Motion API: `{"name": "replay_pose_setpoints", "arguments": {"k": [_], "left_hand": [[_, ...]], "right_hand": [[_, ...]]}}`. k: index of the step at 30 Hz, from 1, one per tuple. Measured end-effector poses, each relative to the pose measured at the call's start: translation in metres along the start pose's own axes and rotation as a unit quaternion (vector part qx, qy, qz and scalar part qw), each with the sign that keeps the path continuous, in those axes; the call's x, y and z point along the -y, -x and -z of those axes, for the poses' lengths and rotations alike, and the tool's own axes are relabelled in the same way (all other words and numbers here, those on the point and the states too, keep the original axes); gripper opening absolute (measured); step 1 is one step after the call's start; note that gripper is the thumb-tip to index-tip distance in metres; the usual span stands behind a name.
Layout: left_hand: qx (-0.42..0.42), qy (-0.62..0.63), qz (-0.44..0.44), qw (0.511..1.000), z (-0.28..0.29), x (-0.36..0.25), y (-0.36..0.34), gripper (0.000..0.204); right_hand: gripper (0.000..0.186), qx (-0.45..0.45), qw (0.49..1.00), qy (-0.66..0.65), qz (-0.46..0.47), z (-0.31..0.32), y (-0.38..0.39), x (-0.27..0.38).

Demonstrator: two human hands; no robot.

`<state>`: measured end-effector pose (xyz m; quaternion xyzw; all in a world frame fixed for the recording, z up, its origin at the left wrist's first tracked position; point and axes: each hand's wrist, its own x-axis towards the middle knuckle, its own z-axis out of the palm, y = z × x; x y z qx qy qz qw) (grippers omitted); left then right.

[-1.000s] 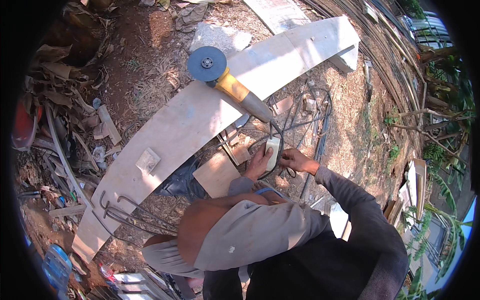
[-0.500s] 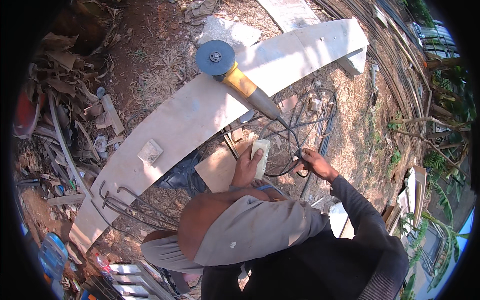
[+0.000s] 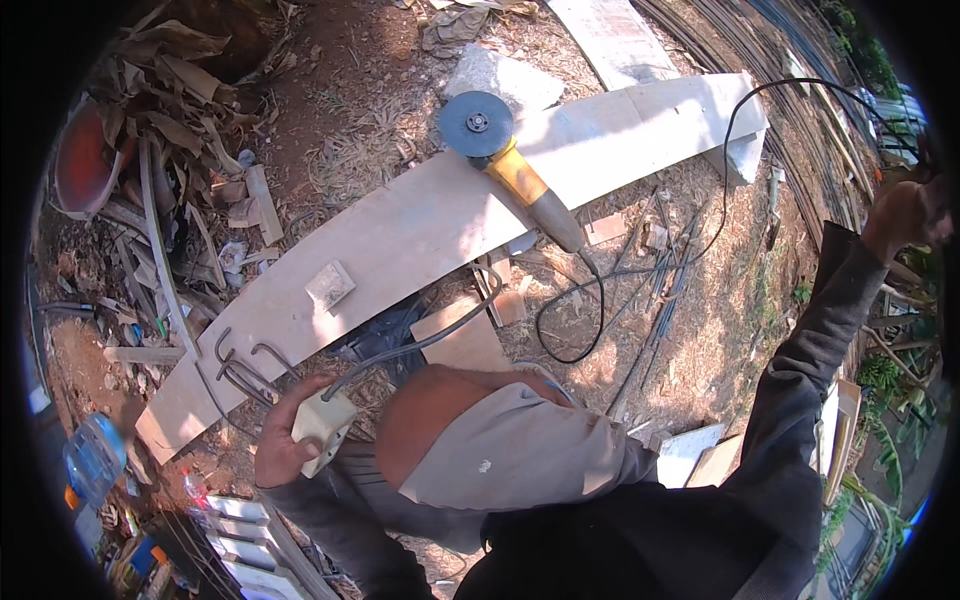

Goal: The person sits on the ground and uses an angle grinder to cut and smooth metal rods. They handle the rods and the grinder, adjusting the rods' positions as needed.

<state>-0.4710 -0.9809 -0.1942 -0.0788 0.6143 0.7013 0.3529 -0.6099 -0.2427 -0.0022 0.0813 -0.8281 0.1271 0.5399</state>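
My left hand (image 3: 287, 440) is closed round a cream-white socket block (image 3: 323, 432) at the lower left, beside my bent knee. A thick grey cable (image 3: 430, 343) runs from the block toward the board. Out at the far right, my right hand (image 3: 908, 217) is closed on a black power cord (image 3: 728, 170); its fingers are partly lost in the dark rim. That cord loops over the ground and leads to an angle grinder (image 3: 525, 183). The yellow-and-grey tool, with its dark disc (image 3: 477, 124) turned up, lies across a long pale board (image 3: 400, 230).
A small light block (image 3: 329, 286) and several bent steel rods (image 3: 245, 370) rest on the board's left part. Dry leaves (image 3: 180, 80) and scraps lie at left. Long bars (image 3: 740, 50) run along the upper right. A blue water bottle (image 3: 95, 455) sits lower left.
My left hand has carried the socket block left, past my knee. My right hand has swung far out to the upper right, drawing the tangled cord out into a long arc.
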Motion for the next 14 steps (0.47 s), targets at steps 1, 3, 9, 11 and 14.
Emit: {"name": "replay_pose_setpoints", "arguments": {"k": [1, 3, 9, 11, 14], "left_hand": [[-0.035, -0.015, -0.056, 0.998, 0.022, 0.003, 0.031, 0.098], [-0.085, 0.008, -0.194, 0.977, 0.061, 0.021, 0.105, 0.107], [-0.237, -0.011, -0.347, 0.907, 0.094, 0.070, 0.406, 0.120], [-0.285, -0.033, -0.350, 0.892, 0.065, 0.072, 0.500, 0.126], [-0.446, -0.030, -0.274, 0.852, -0.034, 0.082, 0.611, 0.132]], "right_hand": [[0.025, 0.039, 0.996, -0.066, -0.044, -0.034, 0.025, 0.002], [0.029, 0.165, 0.978, -0.070, -0.110, -0.106, 0.078, 0.006], [0.034, 0.508, 0.861, 0.025, -0.001, -0.208, 0.258, 0.013], [0.030, 0.507, 0.861, -0.021, 0.042, -0.224, 0.290, 0.007], [0.038, 0.582, 0.810, -0.066, 0.014, -0.247, 0.302, -0.021]]}}
